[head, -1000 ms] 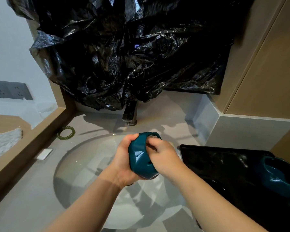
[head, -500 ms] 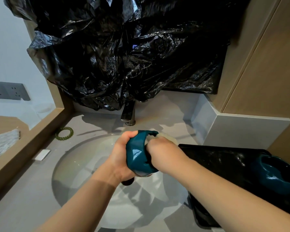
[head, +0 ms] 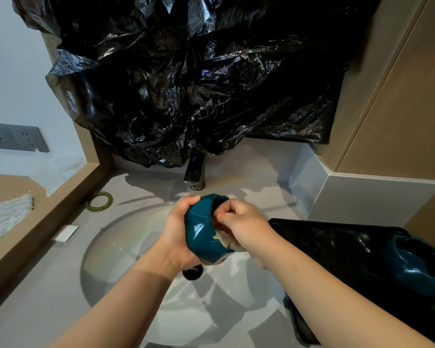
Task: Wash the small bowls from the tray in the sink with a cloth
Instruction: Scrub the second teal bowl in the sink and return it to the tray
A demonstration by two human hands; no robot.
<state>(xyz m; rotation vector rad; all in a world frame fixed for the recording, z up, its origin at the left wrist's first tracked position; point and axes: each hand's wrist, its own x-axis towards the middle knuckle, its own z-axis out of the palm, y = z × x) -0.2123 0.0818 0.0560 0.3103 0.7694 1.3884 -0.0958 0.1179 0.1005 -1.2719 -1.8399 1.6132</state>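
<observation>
A small teal faceted bowl point(head: 201, 231) is held on its side over the round white sink point(head: 116, 247). My left hand point(head: 177, 231) grips its outer wall from the left. My right hand point(head: 241, 223) has curled fingers at the bowl's mouth and holds a pale cloth point(head: 230, 243), which peeks out below the rim. On the right, a black tray point(head: 337, 249) on the counter carries a second teal bowl point(head: 417, 268) near the frame edge.
A dark tap point(head: 195, 173) stands behind the sink under crumpled black plastic sheeting point(head: 186, 84). A green bead bracelet point(head: 99, 200) and a small white piece point(head: 66, 233) lie on the grey counter at left. The sink's drain plug point(head: 192, 272) shows below my left wrist.
The bowl has turned slightly in my left hand and my right hand has shifted at its mouth, with more of the pale cloth showing below the rim now.
</observation>
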